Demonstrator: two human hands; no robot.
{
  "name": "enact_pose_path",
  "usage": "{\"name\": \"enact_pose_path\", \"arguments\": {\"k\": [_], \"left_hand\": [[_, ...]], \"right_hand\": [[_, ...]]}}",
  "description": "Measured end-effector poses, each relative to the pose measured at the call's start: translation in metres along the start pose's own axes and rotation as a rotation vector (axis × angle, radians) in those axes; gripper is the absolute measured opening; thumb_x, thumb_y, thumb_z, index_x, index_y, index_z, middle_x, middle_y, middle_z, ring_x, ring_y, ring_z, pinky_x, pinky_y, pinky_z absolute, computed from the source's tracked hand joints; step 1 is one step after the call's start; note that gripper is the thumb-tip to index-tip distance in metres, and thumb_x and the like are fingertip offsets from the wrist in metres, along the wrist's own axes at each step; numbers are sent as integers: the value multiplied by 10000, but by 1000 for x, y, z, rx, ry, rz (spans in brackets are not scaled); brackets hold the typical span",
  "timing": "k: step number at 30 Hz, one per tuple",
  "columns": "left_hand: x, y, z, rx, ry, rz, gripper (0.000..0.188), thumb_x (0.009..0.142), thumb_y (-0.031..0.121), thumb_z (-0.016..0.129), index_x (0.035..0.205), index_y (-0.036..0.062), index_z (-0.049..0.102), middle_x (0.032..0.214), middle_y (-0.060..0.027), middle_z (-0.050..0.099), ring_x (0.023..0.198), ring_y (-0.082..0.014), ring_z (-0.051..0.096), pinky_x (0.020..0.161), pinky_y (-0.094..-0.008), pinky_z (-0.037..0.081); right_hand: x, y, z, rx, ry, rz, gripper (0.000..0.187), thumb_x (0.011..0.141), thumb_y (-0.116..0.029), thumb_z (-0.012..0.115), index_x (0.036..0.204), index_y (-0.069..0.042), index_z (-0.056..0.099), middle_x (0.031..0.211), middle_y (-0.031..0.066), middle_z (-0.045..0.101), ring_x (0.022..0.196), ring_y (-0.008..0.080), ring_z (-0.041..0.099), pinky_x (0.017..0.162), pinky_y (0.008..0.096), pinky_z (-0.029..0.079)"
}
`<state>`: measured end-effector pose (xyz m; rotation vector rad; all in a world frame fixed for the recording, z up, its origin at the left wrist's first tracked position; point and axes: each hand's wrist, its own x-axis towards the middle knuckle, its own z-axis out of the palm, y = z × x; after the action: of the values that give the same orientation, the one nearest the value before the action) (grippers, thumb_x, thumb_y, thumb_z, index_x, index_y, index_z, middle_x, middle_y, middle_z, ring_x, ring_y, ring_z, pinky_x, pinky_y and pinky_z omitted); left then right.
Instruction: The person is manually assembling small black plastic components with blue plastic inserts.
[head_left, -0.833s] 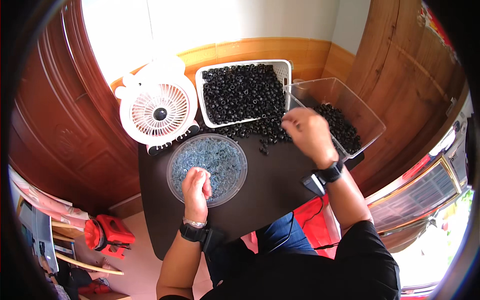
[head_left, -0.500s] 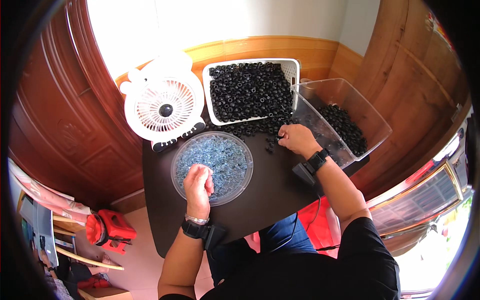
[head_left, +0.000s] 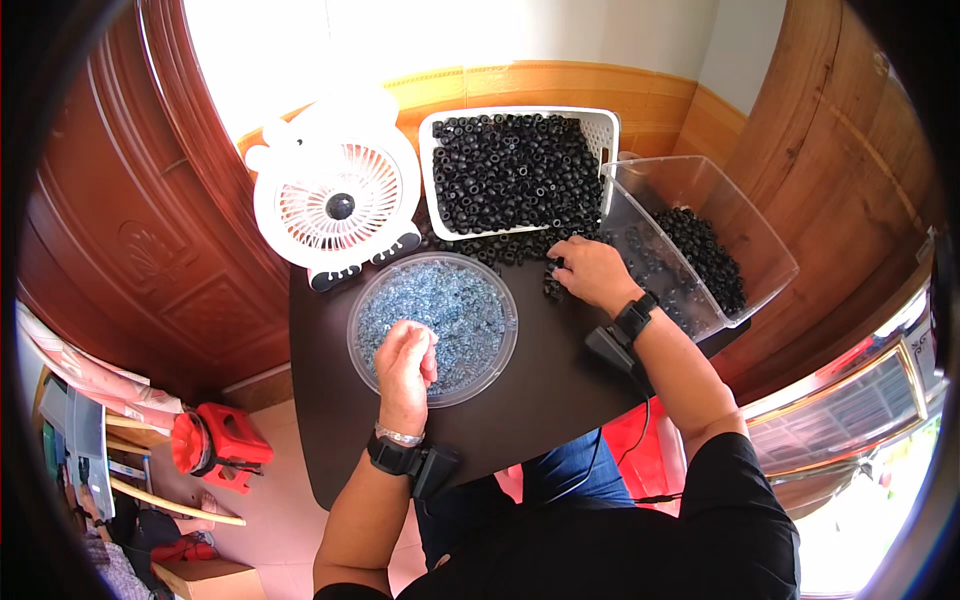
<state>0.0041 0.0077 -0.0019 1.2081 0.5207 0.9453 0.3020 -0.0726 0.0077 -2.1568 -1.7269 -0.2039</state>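
Note:
My left hand is closed, its fingers curled together above a round clear tray full of tiny bluish, see-through pieces. What it holds, if anything, is hidden by the fingers. Farther right, my right hand reaches to loose black ring-shaped parts on the dark table. Its thumb and forefinger are a little apart, with the fingertips right beside those parts.
A white basket heaped with black rings stands at the back. Right of it is a clear plastic bin holding more of them. A white animal-shaped fan stands back left on the brown table. A red stool is on the floor.
The view has shifted slightly. The thumb and forefinger of my right hand have parted at the loose black rings. My left hand stays closed over the round tray.

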Motion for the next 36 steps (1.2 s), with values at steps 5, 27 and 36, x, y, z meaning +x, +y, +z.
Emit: {"name": "enact_pose_path", "arguments": {"k": [5, 27, 36], "left_hand": [[2, 0, 0, 22, 9, -8, 182, 934, 161, 479, 808, 49, 551, 590, 18, 449, 473, -59, 386, 430, -202, 314], [1, -3, -5, -163, -75, -163, 233, 958, 249, 471, 1034, 44, 551, 752, -10, 571, 577, -55, 499, 493, -187, 359], [0, -2, -7, -229, -169, -235, 234, 955, 258, 475, 1013, 44, 547, 762, -4, 553, 660, -92, 521, 587, -220, 394]], "right_hand": [[10, 4, 16, -106, -64, -61, 164, 794, -174, 645, 928, -79, 653, 905, 116, 629, 848, 316, 639, 750, 405, 521], [10, -146, 16, 839, 131, -475, 264, 672, -36, 745, 871, -62, 574, 802, 53, 588, 687, 213, 625, 597, 316, 516], [6, -145, 18, 766, 137, -525, 383, 658, -66, 822, 862, -90, 498, 880, 66, 605, 810, 243, 632, 670, 326, 532]]}}
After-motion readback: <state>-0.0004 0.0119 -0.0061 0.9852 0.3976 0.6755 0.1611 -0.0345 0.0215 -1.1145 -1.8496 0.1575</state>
